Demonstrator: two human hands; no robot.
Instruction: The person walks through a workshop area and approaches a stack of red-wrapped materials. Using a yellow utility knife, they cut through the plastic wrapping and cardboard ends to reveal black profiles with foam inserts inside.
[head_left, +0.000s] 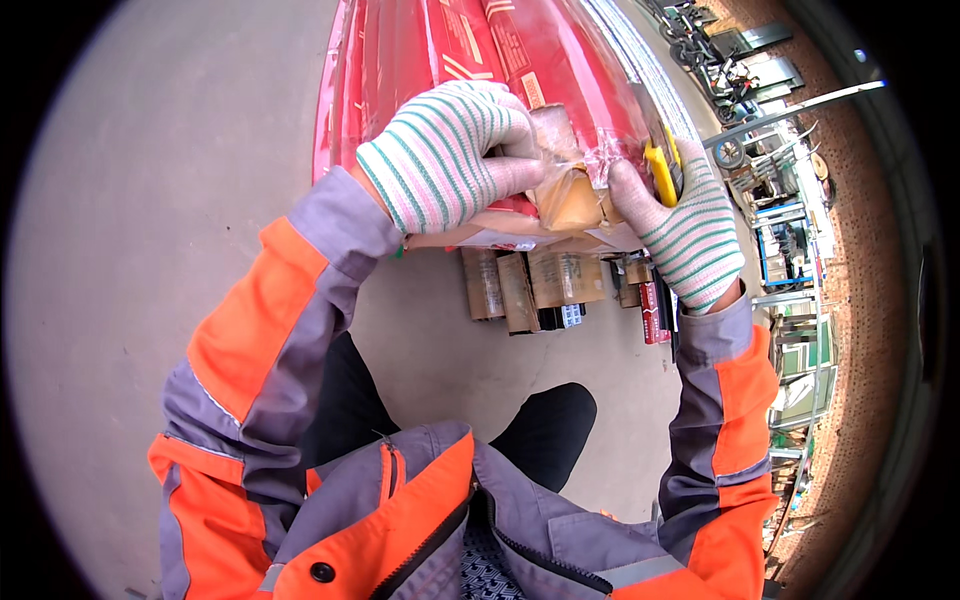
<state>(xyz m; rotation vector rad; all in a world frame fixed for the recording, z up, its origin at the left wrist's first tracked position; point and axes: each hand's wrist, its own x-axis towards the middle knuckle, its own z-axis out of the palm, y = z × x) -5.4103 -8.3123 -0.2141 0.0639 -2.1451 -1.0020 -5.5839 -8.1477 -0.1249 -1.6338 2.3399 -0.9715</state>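
Note:
In front of me lies a long bundle of red packages (455, 45) wrapped in clear plastic film (552, 185). My left hand (450, 145), in a white glove with green and pink stripes, is closed at the near end, with thumb and fingers pinching the film. A yellow utility knife (660, 175) is gripped in my right hand (695, 225), gloved the same way. The right thumb presses on the crumpled film at the bundle's end. Between the hands, a tan piece (575, 205) shows under the film. The knife's blade cannot be made out.
Beneath the bundle's near end stand several brown cardboard packages (565, 280) and a narrow red box (655, 310). Long pale strips (640, 45) run along the bundle's right side. Farther right are metal frames (790, 240), wheeled equipment (730, 150) and a brick wall (860, 330).

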